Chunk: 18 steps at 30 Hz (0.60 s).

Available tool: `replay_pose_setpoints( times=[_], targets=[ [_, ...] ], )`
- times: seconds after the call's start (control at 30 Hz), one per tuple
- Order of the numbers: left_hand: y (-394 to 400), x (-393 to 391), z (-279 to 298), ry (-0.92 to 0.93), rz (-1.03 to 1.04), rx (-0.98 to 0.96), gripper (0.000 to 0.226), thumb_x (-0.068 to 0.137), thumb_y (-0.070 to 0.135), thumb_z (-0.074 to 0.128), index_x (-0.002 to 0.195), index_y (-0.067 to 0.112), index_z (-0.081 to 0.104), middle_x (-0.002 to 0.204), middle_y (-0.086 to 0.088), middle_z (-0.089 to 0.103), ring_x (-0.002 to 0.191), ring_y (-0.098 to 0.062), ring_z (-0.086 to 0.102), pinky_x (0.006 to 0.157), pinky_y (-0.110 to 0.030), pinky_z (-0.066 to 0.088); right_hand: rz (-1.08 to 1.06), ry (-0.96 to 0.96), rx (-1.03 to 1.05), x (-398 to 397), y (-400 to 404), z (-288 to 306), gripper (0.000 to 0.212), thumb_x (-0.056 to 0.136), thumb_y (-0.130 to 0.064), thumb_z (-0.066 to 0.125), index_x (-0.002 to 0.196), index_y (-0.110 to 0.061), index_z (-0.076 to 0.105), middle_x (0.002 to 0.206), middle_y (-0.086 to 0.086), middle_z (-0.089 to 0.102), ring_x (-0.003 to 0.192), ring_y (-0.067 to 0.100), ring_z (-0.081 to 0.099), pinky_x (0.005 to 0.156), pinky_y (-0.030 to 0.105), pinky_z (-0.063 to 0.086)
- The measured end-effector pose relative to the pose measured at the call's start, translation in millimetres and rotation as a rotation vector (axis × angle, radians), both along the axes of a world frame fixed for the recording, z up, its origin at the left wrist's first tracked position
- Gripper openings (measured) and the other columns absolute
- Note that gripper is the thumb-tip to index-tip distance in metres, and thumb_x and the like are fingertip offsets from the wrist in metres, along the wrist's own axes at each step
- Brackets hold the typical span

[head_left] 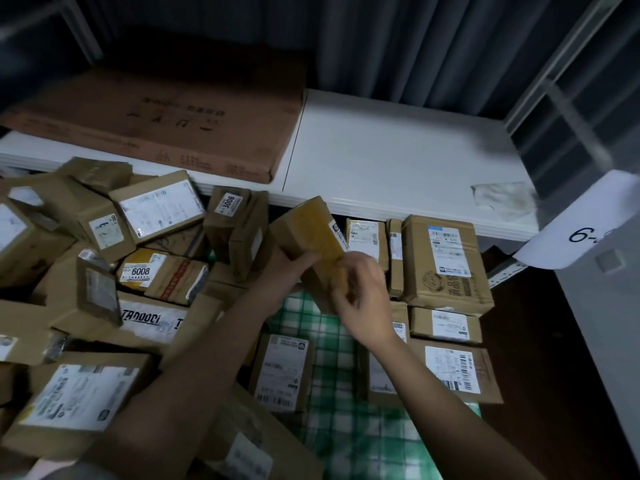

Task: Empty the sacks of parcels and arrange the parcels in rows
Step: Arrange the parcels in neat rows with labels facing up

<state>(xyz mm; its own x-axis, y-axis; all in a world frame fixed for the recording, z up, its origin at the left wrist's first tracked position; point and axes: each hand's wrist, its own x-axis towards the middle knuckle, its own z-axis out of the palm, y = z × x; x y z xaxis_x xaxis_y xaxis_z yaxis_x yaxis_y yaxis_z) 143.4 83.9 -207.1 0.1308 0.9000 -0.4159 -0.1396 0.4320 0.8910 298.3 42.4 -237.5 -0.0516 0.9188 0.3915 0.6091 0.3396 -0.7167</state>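
The fingers of the right hand [360,299] curl over the near end of a small brown box [311,237], and the left hand [280,271] grips the same box from its left side, thumb laid across the face. The box is tilted, lifted above a green checked cloth [332,427], its white label on the right edge.

Just right of the hands, parcels stand in rows on the cloth: a tall carton [446,261] with a blue-topped label, two narrow ones beside it, and flatter ones below, the nearest labelled parcel [453,372] lying face up. Another parcel [282,372] lies alone on the cloth between the forearms.

To the left, a loose heap [86,271] of cartons lies jumbled at all angles; one bears "3006" [228,202], another "6008" [140,271].

Behind, a white shelf [398,161] carries a large flat brown carton [166,119]. A white tag [588,223] marked "6-" hangs at the right.
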Motion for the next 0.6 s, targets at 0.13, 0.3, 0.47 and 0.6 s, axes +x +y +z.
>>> replay_pose_setpoints(
  times=[0.13, 0.3, 0.47, 0.6],
  targets=[
    [-10, -1, 1, -0.099, -0.041, -0.054, 0.038, 0.095, 0.012, 0.054, 0.127, 0.026, 0.04, 0.12, 0.001, 0.054, 0.111, -0.024, 0.054, 0.091, -0.05, 0.051, -0.114, 0.248, -0.5, 21, -1, 9, 0.074, 0.083, -0.046, 0.067, 0.145, -0.022, 0.034, 0.142, 0.0, 0.039, 0.131, 0.016, 0.037, 0.108, 0.038, 0.037],
    [-27, 1, 0, -0.231, -0.025, -0.144, 0.027, 0.085, -0.004, 0.051, 0.102, 0.017, 0.053, 0.113, -0.012, 0.05, 0.11, -0.032, 0.047, 0.083, -0.045, 0.048, 0.142, 0.362, -0.788, 44, -11, 21, 0.047, 0.083, -0.031, 0.076, 0.124, -0.028, 0.054, 0.117, -0.003, 0.061, 0.108, 0.018, 0.059, 0.084, 0.028, 0.052],
    [-45, 14, -5, -0.232, 0.074, -0.147, 0.027, 0.088, -0.011, 0.038, 0.089, 0.012, 0.052, 0.098, -0.01, 0.049, 0.096, -0.025, 0.051, 0.079, -0.045, 0.055, 0.038, 0.037, -0.312, 60, -29, 14, 0.06, 0.072, -0.028, 0.085, 0.121, -0.023, 0.051, 0.114, -0.012, 0.05, 0.103, 0.002, 0.045, 0.077, 0.016, 0.042],
    [-65, 26, -9, -0.257, 0.153, -0.138, 0.03, 0.088, -0.012, 0.034, 0.089, 0.01, 0.054, 0.105, -0.008, 0.056, 0.095, -0.019, 0.054, 0.083, -0.044, 0.052, 0.038, -0.223, -0.081, 78, -38, 12, 0.063, 0.071, -0.02, 0.084, 0.125, -0.015, 0.053, 0.117, 0.0, 0.051, 0.107, 0.016, 0.042, 0.081, 0.028, 0.035]
  ],
)
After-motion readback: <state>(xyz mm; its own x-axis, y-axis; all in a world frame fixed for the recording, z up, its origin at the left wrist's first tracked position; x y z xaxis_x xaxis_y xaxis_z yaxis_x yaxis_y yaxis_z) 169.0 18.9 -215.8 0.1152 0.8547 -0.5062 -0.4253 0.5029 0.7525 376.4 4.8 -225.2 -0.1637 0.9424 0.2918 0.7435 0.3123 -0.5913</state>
